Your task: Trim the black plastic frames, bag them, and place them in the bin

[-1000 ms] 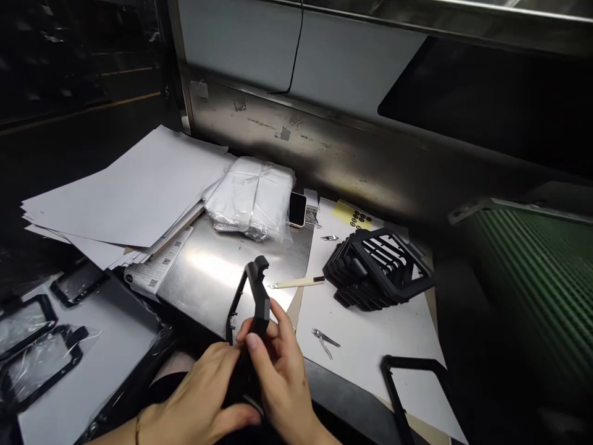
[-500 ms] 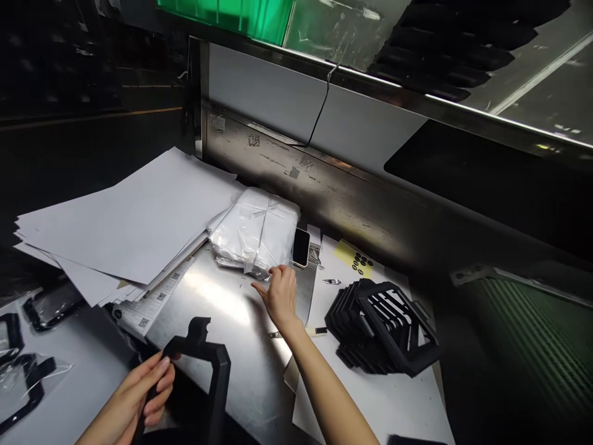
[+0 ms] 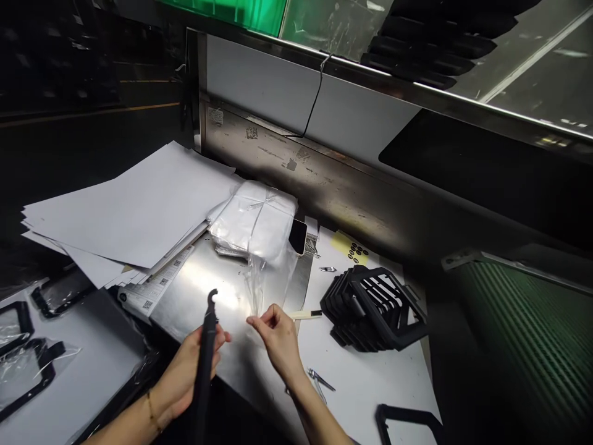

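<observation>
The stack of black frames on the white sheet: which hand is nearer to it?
Right. The right hand, pinching a clear plastic bag, is just left of the stack of black frames; the left hand, gripping a black frame, is farther left.

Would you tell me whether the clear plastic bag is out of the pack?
Out: the right hand pinches the clear plastic bag, stretched from the white pack.

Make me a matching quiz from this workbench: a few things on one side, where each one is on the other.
Things:
1. black frame
2. clear plastic bag
3. stack of black frames
4. phone

Places:
A. on the white sheet, right of the hands
B. pinched by the right hand
C. beside the white bundle
D. held by the left hand

Pairs: 1-D, 2-B, 3-A, 4-C
</observation>
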Demonstrator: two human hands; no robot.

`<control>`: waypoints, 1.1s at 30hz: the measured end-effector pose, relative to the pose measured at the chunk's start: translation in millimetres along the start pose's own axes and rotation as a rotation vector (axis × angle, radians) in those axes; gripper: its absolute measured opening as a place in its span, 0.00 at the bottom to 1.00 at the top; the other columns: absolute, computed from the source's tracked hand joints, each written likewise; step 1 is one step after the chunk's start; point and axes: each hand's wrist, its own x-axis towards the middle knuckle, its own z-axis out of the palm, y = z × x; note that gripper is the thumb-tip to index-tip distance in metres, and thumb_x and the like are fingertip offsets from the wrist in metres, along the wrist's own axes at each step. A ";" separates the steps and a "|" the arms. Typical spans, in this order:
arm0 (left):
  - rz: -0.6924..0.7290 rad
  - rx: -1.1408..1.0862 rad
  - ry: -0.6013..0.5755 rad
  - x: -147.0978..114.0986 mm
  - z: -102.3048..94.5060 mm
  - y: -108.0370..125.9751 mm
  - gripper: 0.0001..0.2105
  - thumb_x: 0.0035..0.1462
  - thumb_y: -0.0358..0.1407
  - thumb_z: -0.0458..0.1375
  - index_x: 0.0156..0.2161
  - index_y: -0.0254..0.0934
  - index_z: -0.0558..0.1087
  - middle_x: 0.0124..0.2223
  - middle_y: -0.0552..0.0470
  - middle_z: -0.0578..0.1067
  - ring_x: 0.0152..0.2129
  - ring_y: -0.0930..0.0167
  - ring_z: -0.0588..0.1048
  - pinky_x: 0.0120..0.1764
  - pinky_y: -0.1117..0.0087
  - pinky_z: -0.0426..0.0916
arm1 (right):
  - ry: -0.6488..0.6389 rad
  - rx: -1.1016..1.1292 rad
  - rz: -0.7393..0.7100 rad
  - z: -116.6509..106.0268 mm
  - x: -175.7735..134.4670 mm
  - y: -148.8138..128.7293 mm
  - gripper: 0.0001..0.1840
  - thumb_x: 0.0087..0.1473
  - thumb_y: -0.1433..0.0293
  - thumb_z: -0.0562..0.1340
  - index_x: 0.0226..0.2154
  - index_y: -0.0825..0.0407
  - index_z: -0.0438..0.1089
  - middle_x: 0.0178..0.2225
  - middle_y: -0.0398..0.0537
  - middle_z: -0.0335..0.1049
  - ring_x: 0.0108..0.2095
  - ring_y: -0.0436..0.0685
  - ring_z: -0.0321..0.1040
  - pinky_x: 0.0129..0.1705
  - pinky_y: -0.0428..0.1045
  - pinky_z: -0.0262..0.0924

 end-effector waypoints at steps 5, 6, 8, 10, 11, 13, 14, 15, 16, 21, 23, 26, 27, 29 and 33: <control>-0.056 0.067 -0.041 -10.1 13.7 -9.0 0.11 0.43 0.35 0.62 0.31 0.32 0.65 0.19 0.60 0.64 0.09 0.86 0.52 0.12 0.83 0.45 | -0.189 0.257 0.017 18.5 -53.9 -11.2 0.20 0.33 0.69 0.66 0.13 0.52 0.50 0.13 0.33 0.48 0.18 0.44 0.45 0.20 0.43 0.42; -0.059 0.079 -0.037 -12.6 10.9 -10.6 0.09 0.45 0.33 0.61 0.30 0.32 0.65 0.17 0.62 0.61 0.09 0.85 0.52 0.12 0.82 0.44 | -0.231 0.320 0.025 18.4 -59.3 -10.9 0.21 0.32 0.68 0.66 0.12 0.52 0.49 0.13 0.33 0.47 0.17 0.44 0.44 0.20 0.43 0.41; -0.040 0.097 -0.015 -16.6 -0.5 -12.3 0.06 0.47 0.31 0.58 0.29 0.32 0.64 0.17 0.64 0.58 0.09 0.85 0.50 0.11 0.82 0.44 | -0.277 0.469 0.048 13.0 -63.8 -8.6 0.21 0.37 0.62 0.63 0.12 0.51 0.50 0.13 0.35 0.48 0.18 0.45 0.45 0.20 0.43 0.43; 0.001 0.112 0.031 -19.7 -18.7 -10.8 0.05 0.50 0.31 0.56 0.30 0.32 0.64 0.18 0.64 0.58 0.09 0.85 0.49 0.11 0.82 0.45 | -0.258 0.624 0.078 2.5 -61.4 -5.7 0.20 0.43 0.55 0.56 0.15 0.50 0.49 0.16 0.37 0.48 0.19 0.47 0.48 0.22 0.44 0.47; 0.024 0.122 0.062 -21.3 -29.6 -8.7 0.04 0.50 0.31 0.56 0.30 0.32 0.64 0.18 0.64 0.58 0.10 0.85 0.49 0.12 0.82 0.45 | -0.231 0.692 0.094 -3.6 -58.7 -4.7 0.21 0.45 0.54 0.52 0.16 0.50 0.46 0.16 0.37 0.47 0.18 0.46 0.47 0.21 0.45 0.48; 0.068 0.148 0.133 -26.4 -52.6 -1.6 0.05 0.50 0.32 0.56 0.29 0.32 0.64 0.18 0.64 0.56 0.10 0.84 0.49 0.12 0.82 0.44 | -0.178 0.789 0.127 -14.1 -52.6 -3.9 0.23 0.47 0.53 0.50 0.16 0.49 0.40 0.16 0.35 0.39 0.15 0.45 0.39 0.18 0.43 0.43; 0.086 0.163 0.167 -30.4 -63.7 3.2 0.06 0.49 0.33 0.57 0.28 0.33 0.64 0.17 0.64 0.55 0.10 0.85 0.49 0.13 0.82 0.44 | -0.170 0.818 0.143 -17.4 -49.9 -4.4 0.24 0.47 0.53 0.50 0.17 0.49 0.37 0.16 0.33 0.35 0.14 0.44 0.33 0.16 0.43 0.39; 0.104 0.176 0.192 -35.5 -73.7 8.8 0.07 0.48 0.34 0.58 0.28 0.32 0.65 0.17 0.64 0.56 0.10 0.85 0.48 0.13 0.82 0.43 | -0.173 0.837 0.158 -18.7 -47.6 -5.4 0.24 0.48 0.54 0.51 0.17 0.49 0.37 0.16 0.33 0.34 0.14 0.43 0.29 0.15 0.42 0.35; 0.118 0.187 0.203 -41.8 -82.2 15.0 0.07 0.48 0.35 0.58 0.29 0.33 0.66 0.17 0.63 0.57 0.10 0.85 0.49 0.13 0.82 0.43 | -0.184 0.848 0.171 -18.0 -45.7 -6.9 0.24 0.49 0.54 0.51 0.17 0.49 0.38 0.15 0.32 0.34 0.13 0.42 0.28 0.14 0.42 0.32; 0.080 0.227 0.024 -73.9 -100.6 48.7 0.16 0.52 0.39 0.51 0.46 0.37 0.66 0.25 0.54 0.69 0.12 0.82 0.55 0.16 0.78 0.50 | -0.265 0.797 0.176 9.9 -39.1 -18.3 0.19 0.50 0.56 0.54 0.20 0.51 0.49 0.17 0.35 0.52 0.13 0.41 0.34 0.15 0.42 0.31; 0.035 0.265 -0.071 -77.5 -101.2 58.3 0.23 0.52 0.36 0.52 0.54 0.41 0.56 0.24 0.54 0.71 0.12 0.81 0.58 0.18 0.77 0.51 | -0.329 0.729 0.150 25.9 -35.8 -24.9 0.17 0.50 0.56 0.53 0.21 0.52 0.53 0.17 0.36 0.54 0.13 0.41 0.35 0.15 0.42 0.30; -0.057 0.328 -0.209 -69.6 -103.5 64.6 0.33 0.52 0.33 0.53 0.59 0.43 0.39 0.26 0.51 0.74 0.12 0.80 0.60 0.17 0.77 0.50 | -0.478 0.590 0.087 47.9 -30.9 -42.5 0.17 0.51 0.56 0.52 0.25 0.54 0.61 0.16 0.36 0.52 0.15 0.42 0.36 0.16 0.42 0.31; -0.090 0.346 -0.252 -65.1 -105.6 64.7 0.36 0.52 0.33 0.54 0.59 0.41 0.37 0.26 0.49 0.75 0.11 0.80 0.60 0.17 0.77 0.49 | -0.534 0.535 0.055 54.0 -29.8 -50.9 0.18 0.52 0.56 0.52 0.27 0.55 0.62 0.16 0.35 0.49 0.15 0.42 0.37 0.16 0.42 0.32; -0.135 0.373 -0.313 -57.0 -112.0 62.9 0.36 0.50 0.32 0.56 0.59 0.39 0.38 0.27 0.47 0.76 0.10 0.80 0.61 0.15 0.78 0.49 | -0.642 0.408 -0.030 64.0 -29.5 -70.6 0.19 0.52 0.57 0.51 0.28 0.55 0.66 0.15 0.35 0.43 0.16 0.44 0.38 0.17 0.43 0.35; -0.106 0.394 -0.260 -59.5 -133.2 54.5 0.13 0.52 0.34 0.54 0.44 0.32 0.63 0.22 0.56 0.72 0.08 0.83 0.58 0.13 0.79 0.49 | -0.789 0.089 -0.275 73.8 -42.6 -102.5 0.15 0.52 0.61 0.54 0.27 0.52 0.71 0.18 0.40 0.54 0.21 0.47 0.52 0.23 0.44 0.47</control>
